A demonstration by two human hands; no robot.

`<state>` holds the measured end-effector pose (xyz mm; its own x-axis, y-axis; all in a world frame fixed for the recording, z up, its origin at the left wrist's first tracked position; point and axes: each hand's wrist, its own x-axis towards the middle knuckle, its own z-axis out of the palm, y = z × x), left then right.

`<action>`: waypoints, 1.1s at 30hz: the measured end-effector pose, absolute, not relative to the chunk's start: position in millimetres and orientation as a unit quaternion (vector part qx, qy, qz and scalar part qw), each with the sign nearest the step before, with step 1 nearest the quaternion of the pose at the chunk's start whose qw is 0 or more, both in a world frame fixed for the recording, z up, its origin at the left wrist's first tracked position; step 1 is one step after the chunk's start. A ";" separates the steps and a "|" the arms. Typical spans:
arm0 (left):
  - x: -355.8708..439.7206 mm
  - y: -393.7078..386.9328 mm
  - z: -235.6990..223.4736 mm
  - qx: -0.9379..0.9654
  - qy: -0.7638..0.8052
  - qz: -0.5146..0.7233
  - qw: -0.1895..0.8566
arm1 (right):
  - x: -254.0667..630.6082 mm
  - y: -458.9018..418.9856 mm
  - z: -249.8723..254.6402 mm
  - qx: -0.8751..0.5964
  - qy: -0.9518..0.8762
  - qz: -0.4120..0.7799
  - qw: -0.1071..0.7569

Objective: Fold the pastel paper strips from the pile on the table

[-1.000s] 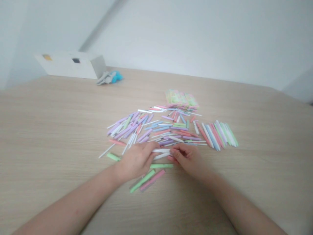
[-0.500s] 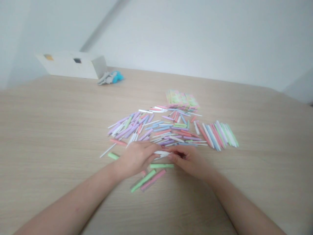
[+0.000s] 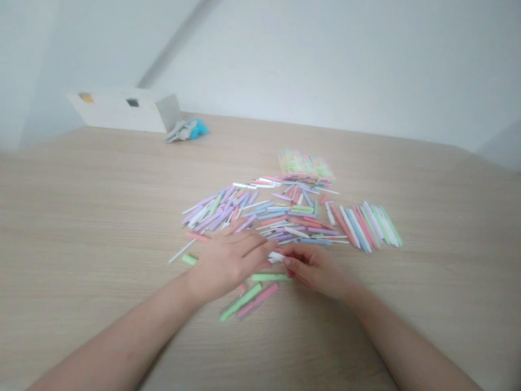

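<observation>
The right hand (image 3: 315,270) pinches a light, flimsy white paper strip (image 3: 277,257) by its end — the left hand (image 3: 230,262) lies spread open just beside it.

The right hand (image 3: 313,269) hides most of the white sticks (image 3: 275,257) at its fingertips, so their number cannot be told. The left hand (image 3: 228,262) covers the ends of other sticks (image 3: 244,224). The left forearm (image 3: 118,336) and right forearm (image 3: 407,336) run off the bottom edge. The print on the packets (image 3: 305,167) is too blurred to read, and the grey-blue bundle (image 3: 187,130) is too blurred to name.
</observation>
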<state>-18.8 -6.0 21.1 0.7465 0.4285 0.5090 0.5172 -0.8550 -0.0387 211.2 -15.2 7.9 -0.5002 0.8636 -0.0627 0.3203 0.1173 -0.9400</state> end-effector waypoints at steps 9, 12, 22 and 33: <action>-22.4 -7.6 28.0 -0.795 -0.384 -0.470 0.004 | 211.8 -16.0 12.9 -0.427 -0.620 0.597 0.278; -23.8 0.9 21.5 -0.741 -0.414 -0.517 -0.110 | 217.4 -15.9 10.0 -0.416 -0.620 0.601 0.286; -14.1 -3.5 25.2 -0.716 -0.417 -0.446 -0.337 | 226.3 -14.2 6.5 -0.410 -0.639 0.566 0.323; -13.4 -2.4 25.2 -0.687 -0.415 -0.392 -0.450 | 230.9 -15.0 18.5 -0.455 -0.743 0.283 0.401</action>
